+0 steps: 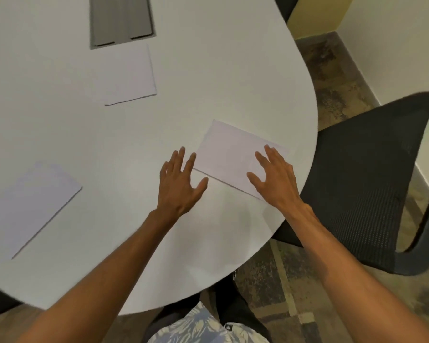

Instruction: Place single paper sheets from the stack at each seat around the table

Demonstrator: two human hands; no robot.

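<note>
Both hands spread flat: right hand (275,179) presses the sheet (230,157) (long axis running upper-left to lower-right), left hand (178,184) alongside grips nothing.

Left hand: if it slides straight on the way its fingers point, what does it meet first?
Probably the near-left edge of the paper sheet just ahead of the left hand; whether its fingertips already touch is unclear.

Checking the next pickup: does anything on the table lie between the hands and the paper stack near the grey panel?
Nothing visible does. Bare table lies between the left hand, the right hand and the paper stack.
</note>
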